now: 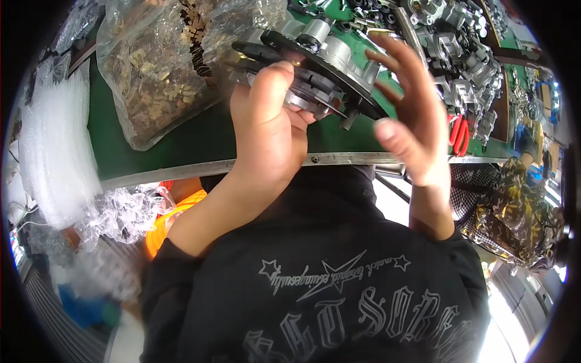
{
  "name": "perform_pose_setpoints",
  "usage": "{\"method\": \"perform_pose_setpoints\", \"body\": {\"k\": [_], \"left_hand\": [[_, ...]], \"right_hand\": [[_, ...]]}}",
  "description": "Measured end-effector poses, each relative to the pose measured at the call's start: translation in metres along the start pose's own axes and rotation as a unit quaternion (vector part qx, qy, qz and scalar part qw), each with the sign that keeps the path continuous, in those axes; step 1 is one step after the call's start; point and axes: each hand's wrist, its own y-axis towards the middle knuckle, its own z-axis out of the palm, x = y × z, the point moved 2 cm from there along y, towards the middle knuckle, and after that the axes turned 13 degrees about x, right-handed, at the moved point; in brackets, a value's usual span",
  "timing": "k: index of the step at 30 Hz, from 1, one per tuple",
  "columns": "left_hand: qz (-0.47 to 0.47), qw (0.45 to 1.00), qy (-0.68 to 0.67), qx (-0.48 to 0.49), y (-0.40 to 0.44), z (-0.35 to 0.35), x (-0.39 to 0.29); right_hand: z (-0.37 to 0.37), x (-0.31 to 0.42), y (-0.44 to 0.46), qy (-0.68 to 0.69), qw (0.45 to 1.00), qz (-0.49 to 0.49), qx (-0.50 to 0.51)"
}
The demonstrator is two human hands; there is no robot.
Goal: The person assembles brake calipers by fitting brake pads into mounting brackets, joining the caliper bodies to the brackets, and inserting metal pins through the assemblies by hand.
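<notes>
Above the bench edge, my left hand [269,124] is closed around a silver-and-black mechanical assembly [342,57]. The thumb presses on its near side, with the other fingers partly hidden underneath. Black flat plates and a cast metal housing make up the assembly, which is tilted down to the right; its exact kind I cannot tell. My right hand [417,112] is open beside its right end, fingers spread and slightly blurred. No object shows in the right palm, and whether a fingertip touches the assembly is unclear.
A clear plastic bag of small brown pieces [154,91] lies on the green bench [200,130]. Several cast metal parts [451,60] are heaped at the right, near red-handled pliers [460,136]. White foam sheets [54,133] stand at the left.
</notes>
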Motion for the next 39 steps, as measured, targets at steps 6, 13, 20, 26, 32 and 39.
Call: {"method": "perform_pose_setpoints", "body": {"k": [6,13,20,26,32,39], "left_hand": [[0.052,0.998,-0.044,-0.011,-0.004,0.011,0.009],[0.046,0.995,-0.079,-0.026,0.000,0.013,0.025],[0.120,0.987,-0.108,0.003,0.007,0.010,0.022],[0.114,0.991,-0.064,-0.024,-0.001,0.011,0.020],[0.131,0.985,-0.108,-0.003,-0.006,0.012,0.018],[0.121,0.989,-0.079,0.029,-0.007,0.011,0.019]], "right_hand": [[0.035,-0.011,-0.001,0.089,0.988,-0.019,-0.129],[0.071,-0.016,0.011,0.410,0.866,0.013,-0.285],[0.071,-0.013,0.024,0.433,0.858,0.026,-0.275],[0.070,-0.017,0.023,0.373,0.880,0.030,-0.293],[0.072,-0.016,0.019,0.401,0.869,0.043,-0.287],[0.071,-0.014,0.018,0.396,0.872,0.031,-0.288]]}}
